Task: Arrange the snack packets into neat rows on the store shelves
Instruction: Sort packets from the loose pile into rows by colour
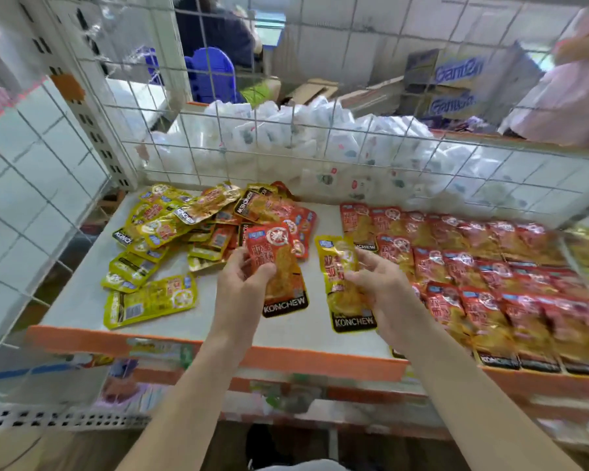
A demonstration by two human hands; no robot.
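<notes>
Hands hover over the shelf (pixel 82 311) near its front edge: the left hand (pixel 242 283) grips a red packet (pixel 279 270), the right hand (pixel 378 283) pinches a yellow packet (pixel 346 287). Loose packets (pixel 191 226) are heaped toward the back left corner, and neat red rows (pixel 490 277) fill the right side.

Blue chair (pixel 211 73), cardboard boxes (pixel 456 74), white bags (pixel 286 130)

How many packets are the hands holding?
2: a red packet in the left hand, a yellow packet in the right hand. More could be hidden behind them.
</notes>
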